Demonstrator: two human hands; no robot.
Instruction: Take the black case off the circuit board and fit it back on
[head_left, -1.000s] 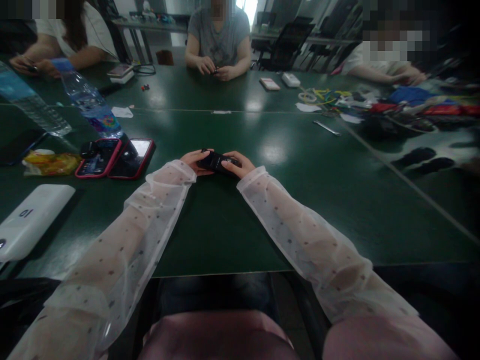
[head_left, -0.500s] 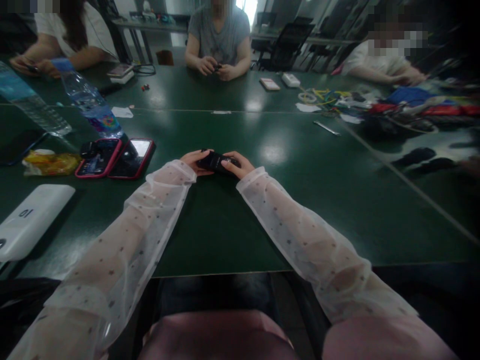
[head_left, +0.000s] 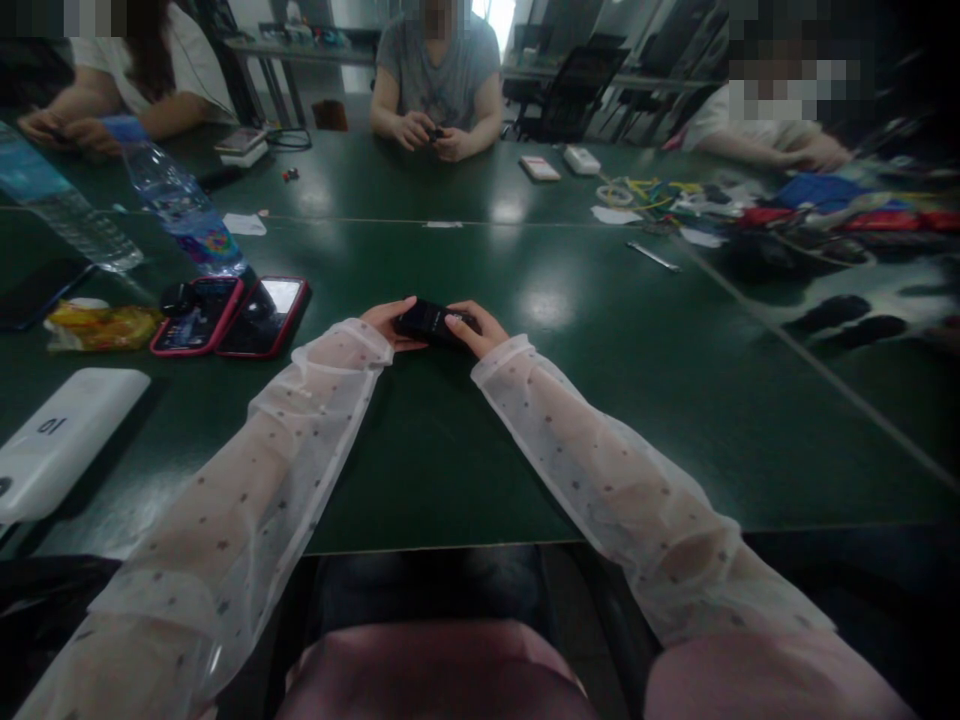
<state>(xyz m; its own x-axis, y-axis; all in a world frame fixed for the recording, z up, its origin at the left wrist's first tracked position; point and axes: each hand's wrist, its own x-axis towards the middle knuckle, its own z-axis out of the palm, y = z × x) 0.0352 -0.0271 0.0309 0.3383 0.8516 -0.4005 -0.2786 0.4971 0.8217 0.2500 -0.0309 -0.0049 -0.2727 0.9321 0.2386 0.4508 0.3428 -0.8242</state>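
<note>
A small black device (head_left: 429,321) with a dark screen is held between my two hands, over the green table. My left hand (head_left: 389,323) grips its left end, the thumb along the upper edge. Around its right end my right hand (head_left: 481,328) is closed, with the thumb resting on the front face. The fingers beneath the device are partly hidden. Sheer white sleeves with small stars cover both forearms.
Left on the green table (head_left: 442,450) lie two pink-cased phones (head_left: 264,318), a yellow packet (head_left: 101,327), a white power bank (head_left: 71,440) and two bottles (head_left: 184,215). A wrench (head_left: 652,257) and cables (head_left: 660,195) lie right. Three people sit opposite.
My right thumb has shifted slightly on the device, and my left thumb has drawn back a little toward its left end. Both hands still hold it in the same place.
</note>
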